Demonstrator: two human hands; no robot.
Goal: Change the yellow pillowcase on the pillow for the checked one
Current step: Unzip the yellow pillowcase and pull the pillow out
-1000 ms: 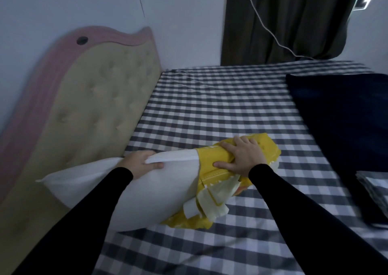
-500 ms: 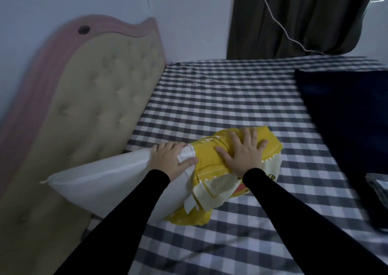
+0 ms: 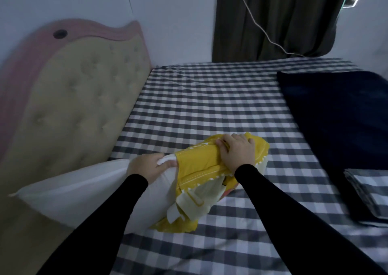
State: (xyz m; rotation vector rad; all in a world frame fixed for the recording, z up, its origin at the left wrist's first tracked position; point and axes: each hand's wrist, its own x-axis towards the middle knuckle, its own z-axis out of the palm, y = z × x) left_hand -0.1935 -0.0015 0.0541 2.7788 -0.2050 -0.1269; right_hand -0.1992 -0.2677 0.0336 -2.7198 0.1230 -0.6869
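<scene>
On the bed (image 3: 210, 98), the left hand (image 3: 147, 166) pinches the white pillow (image 3: 84, 188); the right hand (image 3: 237, 152) grips the bunched yellow pillowcase (image 3: 195, 163). A checked pillowcase (image 3: 371, 193), seemingly folded, lies well apart.

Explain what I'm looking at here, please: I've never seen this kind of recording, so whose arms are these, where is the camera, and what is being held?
There is no machine here. A person wears a wide-angle camera on the head, looking forward and down, so the two black-sleeved arms coming in from the bottom are the wearer's own.

The surface is a bed with a checked sheet and a padded headboard on the left. A white pillow lies across it, half out of a yellow pillowcase. The left hand pinches the bare pillow at the case's opening, and the right hand grips the bunched yellow cloth.

On the right lie a dark blue blanket and, at the frame's edge, a folded checked cloth, probably the replacement pillowcase. A dark curtain hangs behind.
</scene>
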